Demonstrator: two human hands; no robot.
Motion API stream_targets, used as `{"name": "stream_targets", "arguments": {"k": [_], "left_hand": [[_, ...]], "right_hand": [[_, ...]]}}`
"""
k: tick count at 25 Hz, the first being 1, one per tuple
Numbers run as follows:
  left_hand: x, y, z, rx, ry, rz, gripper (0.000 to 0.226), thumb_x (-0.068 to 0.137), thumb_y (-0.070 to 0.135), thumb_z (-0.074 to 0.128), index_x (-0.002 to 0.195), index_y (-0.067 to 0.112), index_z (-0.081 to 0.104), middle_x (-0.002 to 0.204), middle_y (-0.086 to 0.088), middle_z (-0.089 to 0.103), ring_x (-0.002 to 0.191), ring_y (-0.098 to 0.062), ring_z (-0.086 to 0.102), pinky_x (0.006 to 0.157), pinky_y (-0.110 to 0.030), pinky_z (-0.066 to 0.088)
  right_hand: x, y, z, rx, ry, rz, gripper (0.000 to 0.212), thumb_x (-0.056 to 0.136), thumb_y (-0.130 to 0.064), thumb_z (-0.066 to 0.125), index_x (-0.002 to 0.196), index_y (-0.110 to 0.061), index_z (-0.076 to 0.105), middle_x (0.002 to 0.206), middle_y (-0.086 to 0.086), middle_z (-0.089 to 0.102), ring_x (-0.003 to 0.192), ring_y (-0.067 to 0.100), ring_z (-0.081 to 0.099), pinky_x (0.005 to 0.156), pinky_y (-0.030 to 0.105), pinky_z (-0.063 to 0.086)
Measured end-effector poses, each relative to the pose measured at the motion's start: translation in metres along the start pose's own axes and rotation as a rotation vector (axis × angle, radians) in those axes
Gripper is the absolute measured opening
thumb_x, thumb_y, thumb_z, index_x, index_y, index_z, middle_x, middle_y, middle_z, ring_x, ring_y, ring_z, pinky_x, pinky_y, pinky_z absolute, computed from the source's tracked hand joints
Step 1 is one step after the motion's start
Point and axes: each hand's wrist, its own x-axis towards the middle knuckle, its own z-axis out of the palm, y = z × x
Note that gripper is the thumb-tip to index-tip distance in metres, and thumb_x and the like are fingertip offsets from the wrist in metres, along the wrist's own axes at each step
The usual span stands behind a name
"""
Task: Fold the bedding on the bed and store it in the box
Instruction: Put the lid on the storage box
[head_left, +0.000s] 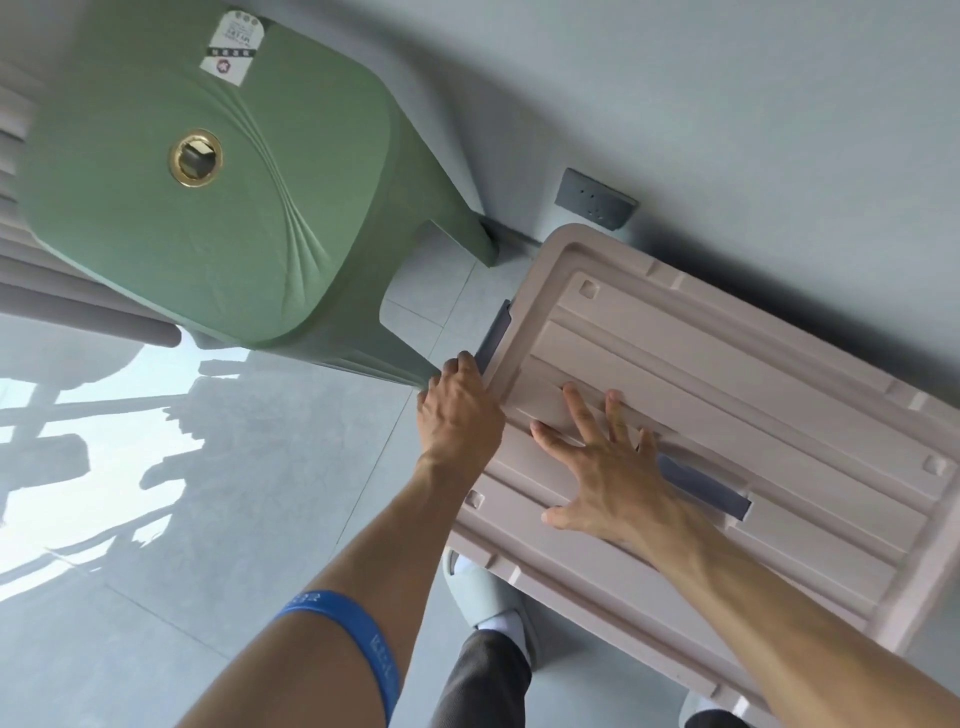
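Observation:
A pale pink plastic storage box (779, 415) stands on the floor against the wall, its ribbed lid on top. The lid has a grey-blue handle (706, 488) in its middle. A grey-blue latch (496, 332) sits on the box's near-left end. My left hand (460, 410) is curled over that left edge of the lid, fingers reaching the latch. My right hand (597, 467) lies flat on the lid with fingers spread, pressing down. No bedding or bed is in view.
A green plastic stool (208, 182) stands just left of the box, one leg close to my left hand. A grey wall socket (595, 200) is above the box. Pale floor tiles (234, 493) spread to the left. My slippered foot (483, 592) is beside the box.

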Motion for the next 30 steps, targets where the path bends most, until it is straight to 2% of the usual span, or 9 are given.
{"name": "stream_targets", "arguments": {"k": [3, 7, 10, 13, 16, 19, 22, 25, 30], "left_hand": [[-0.037, 0.006, 0.009, 0.019, -0.061, 0.082, 0.082, 0.088, 0.028, 0.058, 0.153, 0.015, 0.01, 0.16, -0.009, 0.013, 0.146, -0.029, 0.016, 0.117, -0.042, 0.023], [-0.099, 0.045, 0.036, 0.18, -0.212, 0.322, 0.083, 0.096, 0.033, 0.05, 0.155, 0.028, -0.009, 0.163, -0.003, -0.017, 0.15, -0.022, -0.012, 0.123, -0.041, 0.006], [-0.12, 0.086, 0.07, 0.254, -0.255, 0.459, 0.084, 0.094, 0.03, 0.053, 0.155, 0.03, -0.006, 0.162, -0.002, -0.018, 0.15, -0.022, -0.012, 0.122, -0.039, 0.004], [-0.148, 0.144, 0.111, 0.337, -0.314, 0.519, 0.084, 0.093, 0.031, 0.052, 0.155, 0.034, -0.005, 0.161, -0.001, -0.023, 0.148, -0.034, -0.017, 0.121, -0.045, 0.006], [-0.169, 0.185, 0.147, 0.449, -0.329, 0.424, 0.093, 0.089, 0.047, 0.057, 0.151, 0.038, -0.012, 0.157, -0.004, -0.032, 0.141, -0.051, -0.022, 0.117, -0.056, 0.011], [-0.17, 0.191, 0.162, 0.519, -0.316, 0.368, 0.104, 0.085, 0.063, 0.056, 0.147, 0.042, -0.025, 0.153, -0.008, -0.039, 0.139, -0.054, -0.022, 0.115, -0.055, 0.02], [-0.168, 0.19, 0.168, 0.531, -0.299, 0.379, 0.106, 0.083, 0.071, 0.053, 0.143, 0.045, -0.03, 0.153, -0.005, -0.04, 0.14, -0.053, -0.021, 0.114, -0.056, 0.024], [-0.168, 0.191, 0.17, 0.545, -0.302, 0.364, 0.105, 0.081, 0.076, 0.051, 0.143, 0.047, -0.029, 0.154, -0.003, -0.04, 0.141, -0.051, -0.021, 0.114, -0.057, 0.024], [-0.171, 0.196, 0.168, 0.551, -0.328, 0.336, 0.106, 0.081, 0.072, 0.055, 0.144, 0.048, -0.027, 0.154, -0.001, -0.039, 0.142, -0.049, -0.021, 0.112, -0.056, 0.029]], "right_hand": [[-0.005, -0.001, 0.001, 0.035, 0.076, -0.026, 0.093, 0.08, -0.06, 0.064, 0.152, -0.049, 0.006, 0.157, -0.009, -0.036, 0.147, 0.037, -0.026, 0.115, 0.07, 0.007], [-0.035, 0.036, 0.025, 0.262, 0.463, -0.083, 0.079, 0.089, -0.034, 0.066, 0.155, -0.029, 0.023, 0.167, 0.003, -0.003, 0.153, 0.032, 0.005, 0.117, 0.059, 0.025], [-0.071, 0.099, 0.055, 0.4, 0.808, 0.185, 0.075, 0.089, -0.021, 0.068, 0.153, -0.021, 0.03, 0.164, 0.009, 0.017, 0.15, 0.032, 0.02, 0.118, 0.052, 0.029], [-0.122, 0.185, 0.094, 0.773, 0.943, 0.622, 0.078, 0.089, -0.021, 0.069, 0.154, -0.021, 0.026, 0.163, 0.006, 0.021, 0.146, 0.029, 0.029, 0.116, 0.043, 0.032], [-0.16, 0.256, 0.132, 1.35, 0.719, 0.864, 0.09, 0.087, -0.033, 0.073, 0.156, -0.02, 0.017, 0.163, 0.005, 0.021, 0.145, 0.027, 0.03, 0.114, 0.039, 0.03], [-0.166, 0.285, 0.156, 1.695, 0.378, 0.758, 0.104, 0.078, -0.049, 0.079, 0.157, -0.023, 0.016, 0.161, 0.005, 0.025, 0.144, 0.025, 0.032, 0.106, 0.034, 0.03], [-0.166, 0.298, 0.166, 1.797, 0.262, 0.697, 0.11, 0.068, -0.058, 0.082, 0.155, -0.025, 0.023, 0.156, 0.003, 0.034, 0.138, 0.023, 0.04, 0.101, 0.038, 0.033], [-0.168, 0.3, 0.167, 1.804, 0.366, 0.681, 0.076, 0.067, -0.048, 0.087, 0.127, -0.018, 0.051, 0.123, -0.004, 0.061, 0.102, 0.01, 0.058, 0.087, 0.028, 0.04], [-0.166, 0.284, 0.161, 1.244, 0.64, 0.813, 0.046, 0.075, -0.048, 0.078, 0.094, -0.017, 0.048, 0.084, -0.006, 0.063, 0.079, 0.023, 0.062, 0.084, 0.044, 0.049]]}}
